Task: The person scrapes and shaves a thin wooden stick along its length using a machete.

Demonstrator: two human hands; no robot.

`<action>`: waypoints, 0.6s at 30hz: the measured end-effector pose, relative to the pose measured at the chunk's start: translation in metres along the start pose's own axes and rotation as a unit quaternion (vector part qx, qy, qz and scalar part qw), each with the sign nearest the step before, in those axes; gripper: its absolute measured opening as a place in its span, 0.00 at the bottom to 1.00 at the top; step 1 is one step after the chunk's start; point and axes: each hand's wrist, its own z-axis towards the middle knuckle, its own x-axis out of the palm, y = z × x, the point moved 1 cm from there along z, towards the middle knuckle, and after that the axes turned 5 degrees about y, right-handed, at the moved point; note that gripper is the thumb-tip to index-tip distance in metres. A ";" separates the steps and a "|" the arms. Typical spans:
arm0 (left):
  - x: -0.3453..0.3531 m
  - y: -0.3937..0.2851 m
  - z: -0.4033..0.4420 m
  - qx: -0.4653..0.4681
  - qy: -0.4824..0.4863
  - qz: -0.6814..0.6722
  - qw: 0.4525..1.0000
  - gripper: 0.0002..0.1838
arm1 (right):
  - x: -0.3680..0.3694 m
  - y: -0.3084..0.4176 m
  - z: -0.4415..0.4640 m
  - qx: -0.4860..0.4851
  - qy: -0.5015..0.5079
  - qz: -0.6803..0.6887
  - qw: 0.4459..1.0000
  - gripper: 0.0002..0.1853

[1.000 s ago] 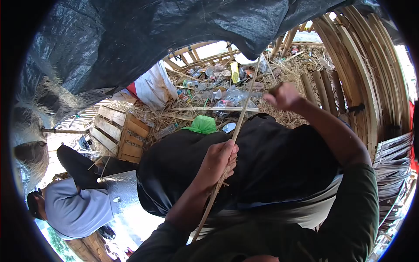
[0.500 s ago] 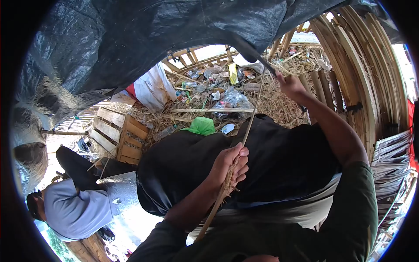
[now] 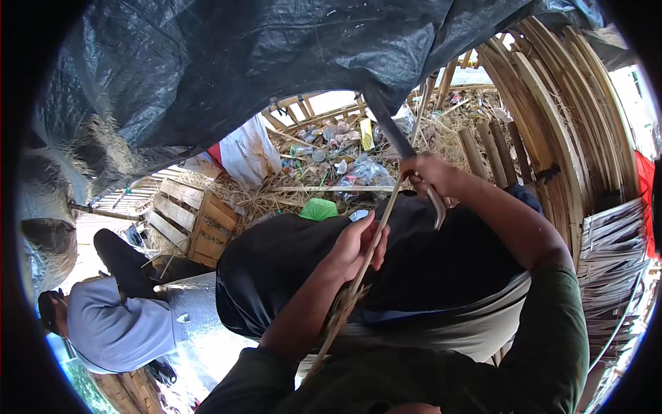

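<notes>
A long thin bamboo stick (image 3: pixel 369 259) slants up from my lap toward the tarp, with frayed shavings (image 3: pixel 348 300) hanging off its lower part. My left hand (image 3: pixel 353 250) holds it loosely, the thumb raised and the fingers curled behind it. In my right hand (image 3: pixel 433 174) is a large knife (image 3: pixel 396 131), gripped by its handle, whose curved end pokes out below the fist. The dark blade points up and to the left, smeared by motion at its far end. My right fist is right beside the stick, above my left hand.
A dark tarp (image 3: pixel 262 52) hangs low overhead. Bamboo slats (image 3: pixel 552 117) lean at the right, above bundled dry leaves (image 3: pixel 610 238). Litter and straw (image 3: pixel 345 148) cover the ground ahead. A wooden crate (image 3: pixel 210 224) and a seated person (image 3: pixel 121 328) are at the left.
My right hand has come down and left along the stick with the knife, which now shows its handle end. My left hand's grip has loosened, its thumb lifting off the stick.
</notes>
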 end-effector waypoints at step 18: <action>0.009 0.003 -0.012 0.060 0.108 -0.138 0.983 0.10 | -0.007 0.021 -0.074 -0.087 -0.022 -0.602 0.793 0.23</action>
